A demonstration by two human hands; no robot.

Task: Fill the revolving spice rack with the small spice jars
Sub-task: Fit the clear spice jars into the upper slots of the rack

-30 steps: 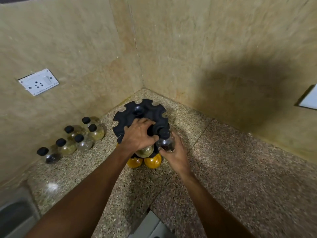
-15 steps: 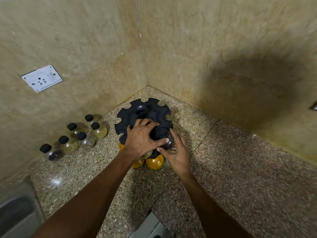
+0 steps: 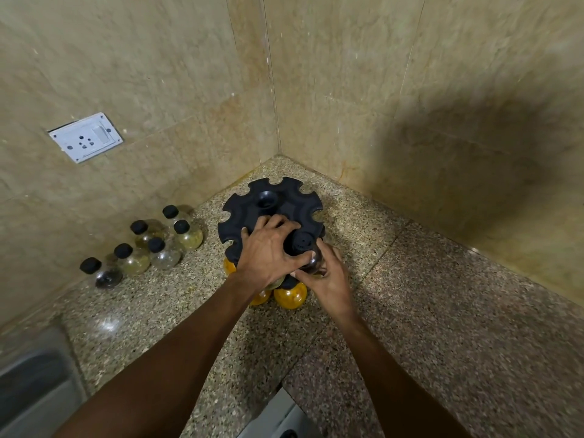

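A black revolving spice rack (image 3: pixel 268 203) with notched edges stands in the counter corner. My left hand (image 3: pixel 268 252) lies on its top disc, fingers curled over the front edge. My right hand (image 3: pixel 328 279) grips a small clear jar with a black cap (image 3: pixel 303 243), its neck sitting in a front notch of the top disc. Two jars of orange spice (image 3: pixel 290 297) hang on the lower tier below my hands. Several loose black-capped jars (image 3: pixel 148 251) stand on the counter by the left wall.
Tiled walls close in behind and on both sides of the rack. A white wall socket (image 3: pixel 85 137) is on the left wall. A steel sink edge (image 3: pixel 31 384) shows at bottom left. The speckled granite counter (image 3: pixel 442 327) stretches to the right.
The jar in my right hand has slid from beside the rack into the front notch of the top disc. My left hand stayed on the rack top.
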